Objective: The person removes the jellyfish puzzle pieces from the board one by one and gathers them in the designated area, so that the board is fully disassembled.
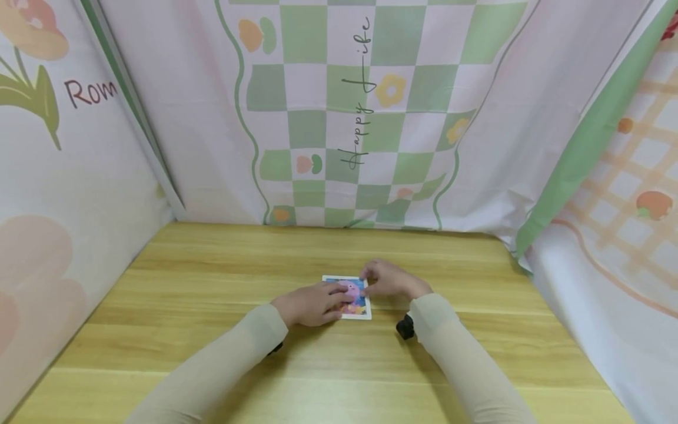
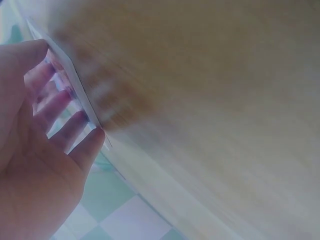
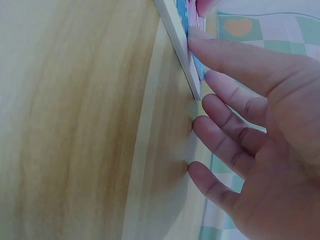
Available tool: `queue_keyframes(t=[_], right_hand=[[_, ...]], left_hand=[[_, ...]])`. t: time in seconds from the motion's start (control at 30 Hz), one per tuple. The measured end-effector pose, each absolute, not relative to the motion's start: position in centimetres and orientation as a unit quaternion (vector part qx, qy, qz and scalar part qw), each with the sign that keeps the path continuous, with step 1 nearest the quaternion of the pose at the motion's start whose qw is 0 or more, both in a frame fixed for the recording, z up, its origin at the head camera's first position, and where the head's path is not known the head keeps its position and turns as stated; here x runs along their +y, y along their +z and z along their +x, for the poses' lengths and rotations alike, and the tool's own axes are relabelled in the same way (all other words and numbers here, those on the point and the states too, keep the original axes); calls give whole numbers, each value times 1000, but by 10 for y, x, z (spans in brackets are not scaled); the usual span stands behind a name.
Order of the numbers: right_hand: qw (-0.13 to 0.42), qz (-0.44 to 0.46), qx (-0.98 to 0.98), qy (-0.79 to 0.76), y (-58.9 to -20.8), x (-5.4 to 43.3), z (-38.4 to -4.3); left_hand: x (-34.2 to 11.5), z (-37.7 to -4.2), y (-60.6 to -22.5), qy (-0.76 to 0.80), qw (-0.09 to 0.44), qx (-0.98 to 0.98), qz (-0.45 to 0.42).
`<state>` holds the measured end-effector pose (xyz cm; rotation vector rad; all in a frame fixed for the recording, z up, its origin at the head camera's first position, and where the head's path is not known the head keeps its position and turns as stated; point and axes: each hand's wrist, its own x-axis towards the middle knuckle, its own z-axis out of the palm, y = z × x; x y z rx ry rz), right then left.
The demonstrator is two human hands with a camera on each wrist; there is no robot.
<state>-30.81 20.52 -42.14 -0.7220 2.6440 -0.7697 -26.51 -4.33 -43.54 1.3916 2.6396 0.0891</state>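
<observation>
A small square picture board (image 1: 361, 301) lies flat on the wooden table, with a white border round a pink sea creature on blue. My left hand (image 1: 313, 305) rests over its left part, the fingers spread across the picture. In the left wrist view the thumb and little finger of that hand sit at the near white edge (image 2: 80, 87). At the board's right side is my right hand (image 1: 393, 279), its thumb (image 3: 220, 52) on the picture close to the white edge. The other right fingers, loosely bent, reach past the board's corner to the tabletop. Part of the picture is hidden under the left hand.
The wooden table (image 1: 212, 265) runs back to a hanging cloth (image 1: 349, 118) with green and white checks. Printed cloths also hang at the left (image 1: 63, 194) and right (image 1: 625, 206). A black wrist device (image 1: 405, 327) sits below the right sleeve cuff.
</observation>
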Motion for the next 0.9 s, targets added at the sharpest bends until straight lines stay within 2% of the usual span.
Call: queue_keyframes(t=[0.4, 0.9], right_hand=[[163, -245, 894, -338, -425, 205, -309], [129, -253, 895, -345, -427, 221, -308]], left_hand=[[-43, -265, -433, 34, 92, 885, 455], [-44, -263, -433, 40, 92, 885, 455]])
